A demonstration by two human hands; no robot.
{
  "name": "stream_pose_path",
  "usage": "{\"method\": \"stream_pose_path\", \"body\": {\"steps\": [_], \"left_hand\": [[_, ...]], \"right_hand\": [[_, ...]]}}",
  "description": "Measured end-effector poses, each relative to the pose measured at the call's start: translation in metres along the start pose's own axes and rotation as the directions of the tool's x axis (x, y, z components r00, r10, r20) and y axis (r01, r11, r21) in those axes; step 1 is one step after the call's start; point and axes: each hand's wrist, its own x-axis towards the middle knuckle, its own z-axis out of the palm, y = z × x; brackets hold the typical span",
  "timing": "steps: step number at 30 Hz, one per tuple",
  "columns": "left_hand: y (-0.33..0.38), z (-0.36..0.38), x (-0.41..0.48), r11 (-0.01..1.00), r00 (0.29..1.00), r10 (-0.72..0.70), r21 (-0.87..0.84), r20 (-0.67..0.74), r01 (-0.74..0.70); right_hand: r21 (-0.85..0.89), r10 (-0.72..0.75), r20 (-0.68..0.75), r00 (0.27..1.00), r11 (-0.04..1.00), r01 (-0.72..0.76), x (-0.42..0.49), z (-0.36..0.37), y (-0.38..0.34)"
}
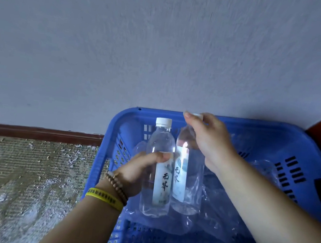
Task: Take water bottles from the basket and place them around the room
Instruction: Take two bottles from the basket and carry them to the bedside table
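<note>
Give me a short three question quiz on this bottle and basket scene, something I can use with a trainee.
1. True or false: the left hand grips the left-hand bottle by its base.
2. The basket is: A red, B blue, C green?
3. Fill in: the right hand pinches the right-hand bottle by its ____.
Key: 1 false, it grips mid-body; 2 B; 3 cap.

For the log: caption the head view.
Left hand holds the left bottle, right hand the right bottle, in the blue basket.
</note>
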Motion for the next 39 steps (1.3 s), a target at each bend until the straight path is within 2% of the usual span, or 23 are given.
{"method": "stream_pose_path", "body": {"steps": [4, 6, 8, 11, 17, 21, 24, 26, 29, 32, 36, 39], "left_hand": [[-0.002, -0.002, 0.005, 0.988, 0.984, 0.025, -0.155, 0.177, 0.002], [-0.005, -0.001, 0.01, 0.993, 0.994, 0.01, -0.119, 0.111, 0.003], [-0.009, 0.001, 0.013, 0.998, 1.0, -0.014, -0.069, 0.021, 0.015], [-0.011, 0.005, 0.015, 0.997, 0.998, -0.01, -0.081, 0.054, 0.014], [-0.003, 0.0, 0.019, 0.999, 0.998, 0.01, -0.053, 0.068, -0.007], [0.008, -0.005, 0.016, 0.999, 0.999, 0.024, -0.032, 0.041, -0.022], [0.017, -0.001, 0.014, 0.997, 1.0, 0.003, -0.078, -0.014, -0.004], [0.031, 0.007, 0.009, 0.995, 0.998, -0.029, -0.093, -0.059, 0.023], [0.065, 0.023, -0.009, 0.992, 0.982, -0.102, -0.085, -0.161, 0.089], [0.116, 0.038, -0.043, 0.993, 0.981, -0.077, -0.103, -0.176, 0.06], [0.211, 0.064, -0.099, 0.989, 0.993, 0.072, -0.125, -0.089, -0.083], [0.289, 0.084, -0.149, 0.969, 0.989, 0.149, -0.2, -0.006, -0.147]], "right_hand": [[0.086, 0.09, 0.086, 0.992, 0.991, -0.097, -0.008, -0.001, 0.001], [0.066, 0.088, 0.092, 0.992, 0.993, -0.095, -0.008, -0.003, 0.006], [-0.025, 0.081, 0.052, 0.995, 0.996, -0.08, -0.009, -0.006, 0.012], [-0.092, 0.109, 0.059, 0.992, 0.99, -0.103, -0.011, -0.011, 0.015], [0.075, 0.152, 0.041, 0.988, 0.985, -0.154, -0.003, -0.012, 0.014], [0.103, 0.134, -0.067, 0.989, 0.987, -0.126, 0.014, -0.006, 0.017], [0.02, 0.107, -0.154, 0.982, 0.994, -0.105, 0.023, -0.002, 0.011], [-0.12, 0.071, -0.191, 0.979, 0.988, -0.095, 0.025, 0.002, -0.002], [-0.293, 0.032, -0.147, 0.989, 0.953, -0.074, 0.014, 0.008, -0.041], [-0.283, 0.009, -0.063, 0.998, 0.959, -0.026, -0.001, 0.006, -0.108], [-0.258, -0.036, 0.016, 0.999, 0.965, 0.039, -0.022, -0.001, -0.231], [-0.168, 0.005, 0.072, 0.997, 0.986, 0.007, -0.043, -0.007, -0.331]]}}
